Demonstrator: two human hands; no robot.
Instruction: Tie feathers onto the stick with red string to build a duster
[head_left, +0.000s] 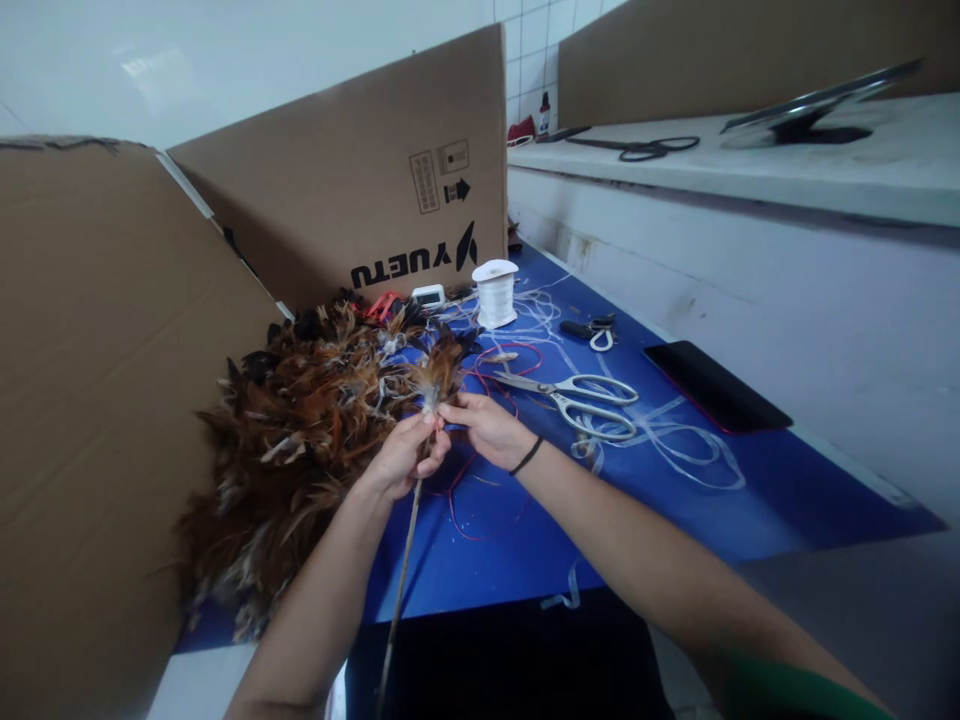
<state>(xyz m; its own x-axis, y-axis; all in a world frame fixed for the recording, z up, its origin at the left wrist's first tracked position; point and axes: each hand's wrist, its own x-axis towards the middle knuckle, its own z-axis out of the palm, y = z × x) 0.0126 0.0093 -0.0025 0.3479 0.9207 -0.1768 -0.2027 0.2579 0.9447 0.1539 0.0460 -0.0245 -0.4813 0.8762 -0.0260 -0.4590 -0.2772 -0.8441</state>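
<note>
A blue tabletop (525,570) bore a heap of brown feathers (292,430) on its left, with a white spool (496,300), silver scissors (555,388), loose red cord (451,500) and clear ribbon (654,428) farther right. A dark-screened device (716,385) lay near its right edge. Above, a pale ledge (750,175) carried black-handled scissors (652,150) and a small bottle (544,117).

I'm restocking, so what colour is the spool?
The spool is white, clearest in the head view.

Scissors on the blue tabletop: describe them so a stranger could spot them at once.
On the blue tabletop, find the right hand. Just beyond it lie metal scissors, blades pointing left, looped handles beside loose translucent ribbon. Their silvery handles set them apart from the dark scissors on the white ledge.
</note>
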